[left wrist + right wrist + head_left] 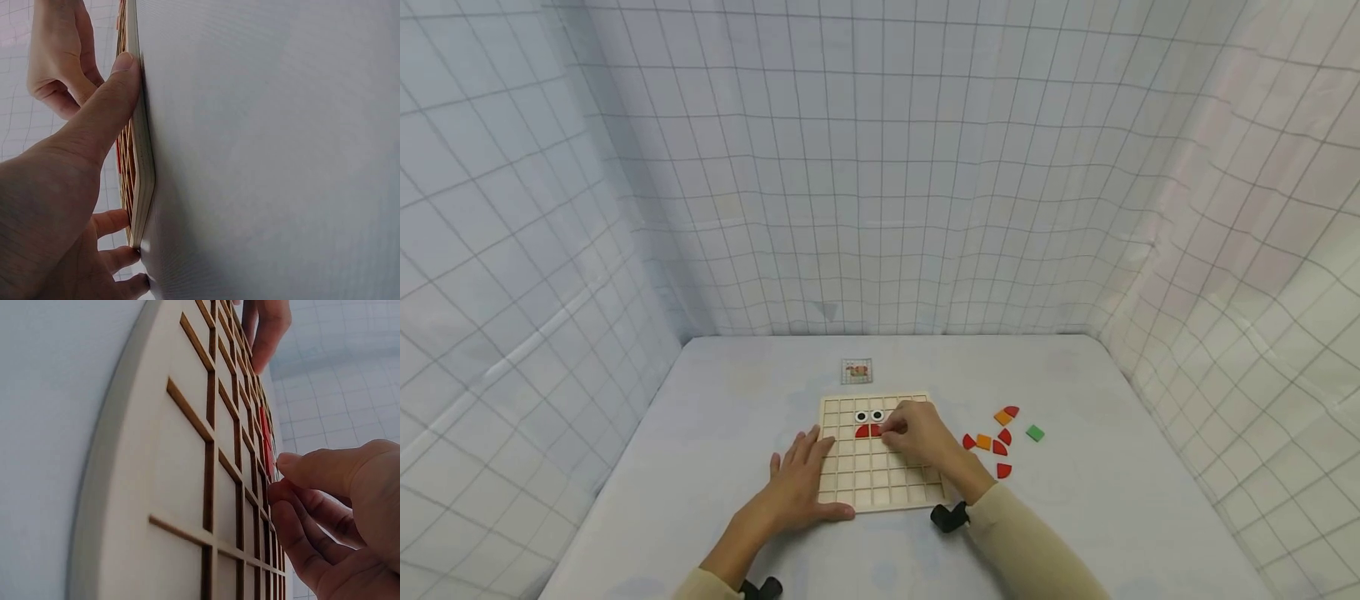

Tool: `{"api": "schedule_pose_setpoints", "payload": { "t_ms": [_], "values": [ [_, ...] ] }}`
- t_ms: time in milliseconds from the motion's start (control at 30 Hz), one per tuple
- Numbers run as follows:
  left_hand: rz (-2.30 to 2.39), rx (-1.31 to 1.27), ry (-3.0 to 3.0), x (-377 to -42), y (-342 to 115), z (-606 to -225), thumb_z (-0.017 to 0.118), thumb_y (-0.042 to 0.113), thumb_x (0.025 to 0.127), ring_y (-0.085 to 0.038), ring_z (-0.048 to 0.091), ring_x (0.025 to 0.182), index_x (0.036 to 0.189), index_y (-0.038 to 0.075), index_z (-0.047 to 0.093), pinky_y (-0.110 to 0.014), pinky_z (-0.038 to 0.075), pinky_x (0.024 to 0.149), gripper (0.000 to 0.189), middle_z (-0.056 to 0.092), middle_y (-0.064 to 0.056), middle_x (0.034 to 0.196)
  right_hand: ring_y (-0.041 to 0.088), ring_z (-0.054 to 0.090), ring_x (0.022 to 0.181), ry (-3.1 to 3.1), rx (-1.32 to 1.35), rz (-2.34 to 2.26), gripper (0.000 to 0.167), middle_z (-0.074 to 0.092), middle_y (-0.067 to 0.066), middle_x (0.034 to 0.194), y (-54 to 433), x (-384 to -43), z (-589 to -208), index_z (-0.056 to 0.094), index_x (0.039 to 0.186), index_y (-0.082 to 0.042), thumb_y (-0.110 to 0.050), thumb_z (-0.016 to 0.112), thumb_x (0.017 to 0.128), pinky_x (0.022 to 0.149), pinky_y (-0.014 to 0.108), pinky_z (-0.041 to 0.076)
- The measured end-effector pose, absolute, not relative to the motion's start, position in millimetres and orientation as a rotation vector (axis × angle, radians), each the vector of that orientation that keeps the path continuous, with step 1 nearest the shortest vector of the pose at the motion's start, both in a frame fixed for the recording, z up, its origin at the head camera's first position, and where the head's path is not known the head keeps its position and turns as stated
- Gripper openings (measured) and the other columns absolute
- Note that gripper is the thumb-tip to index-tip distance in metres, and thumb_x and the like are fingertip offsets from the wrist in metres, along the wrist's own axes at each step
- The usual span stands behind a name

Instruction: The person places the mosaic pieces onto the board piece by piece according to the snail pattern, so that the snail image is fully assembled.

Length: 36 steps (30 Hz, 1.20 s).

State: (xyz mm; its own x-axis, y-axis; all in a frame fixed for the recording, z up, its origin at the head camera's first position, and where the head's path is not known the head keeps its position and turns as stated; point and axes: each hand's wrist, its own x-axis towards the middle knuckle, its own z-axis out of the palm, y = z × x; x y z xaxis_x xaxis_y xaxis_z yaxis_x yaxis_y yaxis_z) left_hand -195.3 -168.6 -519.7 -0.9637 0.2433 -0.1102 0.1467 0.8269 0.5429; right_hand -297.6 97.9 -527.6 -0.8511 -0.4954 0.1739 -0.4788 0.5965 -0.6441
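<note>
A pale wooden grid board (880,492) lies on the table. My left hand (801,483) rests at its near left corner, fingers spread along the left side and thumb along the near edge (145,156). With thumb and fingertips, my right hand (917,429) pinches a red tile (875,430) low over the upper middle cells; the fingertips partly hide it. Left of it, a red quarter-round tile (862,432) sits in a cell. Just above are two white eye tiles, a left one (861,416) and a right one (877,415). In the right wrist view, red (267,440) shows beside the thumb.
Right of the board lie several loose tiles: red quarter-rounds (1003,471), orange squares (983,442) and a green square (1035,433). Behind the board is a small picture card (857,372). White grid-patterned curtains (880,167) enclose the table's back and sides.
</note>
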Motion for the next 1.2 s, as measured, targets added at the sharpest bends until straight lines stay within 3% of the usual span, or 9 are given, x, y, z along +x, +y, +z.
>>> {"api": "schedule_pose_setpoints", "payload": {
  "t_ms": [367,800,1200],
  "values": [
    [0.795,0.284,2.827,-195.1,-169.4,-522.6,0.105,0.061,0.081,-0.06,0.023,0.178,0.178,0.004,0.037,-0.094,0.019,0.132,0.132,0.022,-0.03,0.192,0.012,0.076,0.093,2.858,-0.892,-1.061,0.007,0.083,0.005,0.106,135.9,-287.9,-517.5,0.091,0.11,-0.006,-0.006,0.088,0.103,0.083,0.024,0.065],
    [0.823,0.298,2.824,-194.5,-170.5,-522.3,0.105,0.062,0.08,-0.06,0.021,0.178,0.177,0.004,0.038,-0.094,0.016,0.133,0.131,0.023,-0.03,0.192,0.0,0.059,0.082,2.842,-0.911,-0.949,0.009,0.076,-0.007,0.097,206.2,-271.0,-513.8,0.089,0.11,-0.013,-0.015,0.092,0.102,0.071,0.02,0.054],
    [0.802,0.291,2.823,-192.5,-170.1,-519.0,0.104,0.061,0.082,-0.058,0.02,0.179,0.179,0.004,0.037,-0.092,0.016,0.135,0.13,0.021,-0.028,0.193,-0.001,0.063,0.076,2.692,-0.876,-0.94,0.031,0.075,-0.006,0.098,244.6,-245.0,-519.5,0.084,0.111,-0.016,-0.026,0.104,0.09,0.072,0.022,0.058]
  ]
}}
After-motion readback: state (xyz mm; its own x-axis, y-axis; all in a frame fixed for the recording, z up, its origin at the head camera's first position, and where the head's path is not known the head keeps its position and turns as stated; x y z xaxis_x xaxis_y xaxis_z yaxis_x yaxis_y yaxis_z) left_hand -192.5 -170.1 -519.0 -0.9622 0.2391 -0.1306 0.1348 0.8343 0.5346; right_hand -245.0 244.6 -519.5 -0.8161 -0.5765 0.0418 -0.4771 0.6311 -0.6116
